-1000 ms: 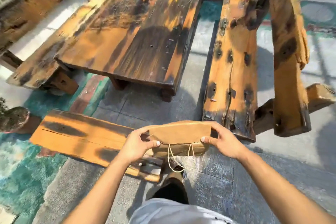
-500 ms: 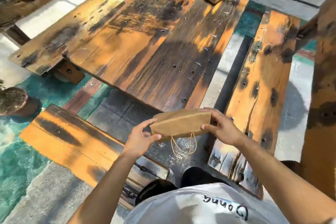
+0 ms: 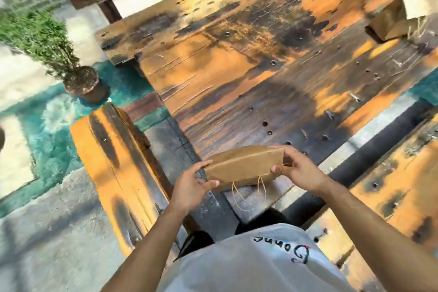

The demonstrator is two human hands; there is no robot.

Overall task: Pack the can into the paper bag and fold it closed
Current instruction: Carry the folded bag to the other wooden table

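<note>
I hold a folded brown paper bag (image 3: 244, 163) flat between both hands, just above the near edge of the wooden table (image 3: 248, 73). My left hand (image 3: 192, 187) pinches its left end, thumb on the front. My right hand (image 3: 296, 168) grips its right end. Two string handles dangle below the bag. No can is visible; whether it is inside the bag I cannot tell.
A second brown paper bag (image 3: 398, 19) stands at the table's far right. Wooden benches flank the table: one at the left (image 3: 111, 161), another at the right (image 3: 391, 185). A potted plant (image 3: 80, 78) stands on the floor at the left.
I have stepped closer to the table with the bag held in both hands; the bag now hovers at the table's near edge, and the view has swung left.
</note>
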